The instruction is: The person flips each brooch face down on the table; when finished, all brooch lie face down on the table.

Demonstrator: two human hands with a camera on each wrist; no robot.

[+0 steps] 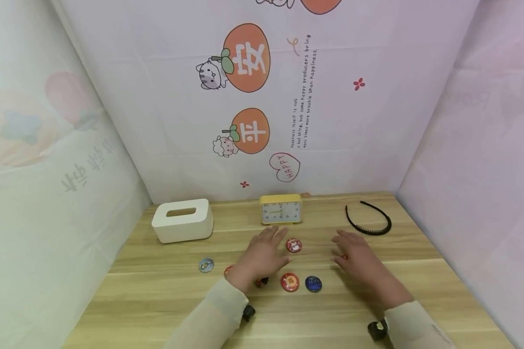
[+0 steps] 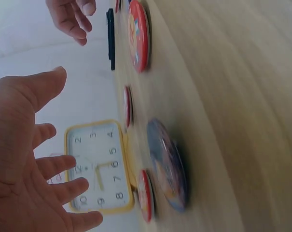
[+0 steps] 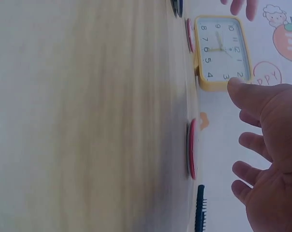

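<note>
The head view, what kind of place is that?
Probably a screened-off tabletop nook: white cartoon-printed sheets enclose three sides of a pale wood-grain table that holds a rectangular yellow clock.

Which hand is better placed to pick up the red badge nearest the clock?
Probably the left hand: in the head view it appears just beside that red badge, with the right hand farther off. Both look empty.

Red badge (image 1: 229, 270), dark badge (image 1: 260, 282) part-hidden by wrist of left hand (image 1: 262, 254) (dark one's print blurred). Second red badge (image 1: 344, 257) mostly behind right hand (image 1: 359, 257); hairband (image 3: 200, 212) cut off by right wrist view's edge.
</note>
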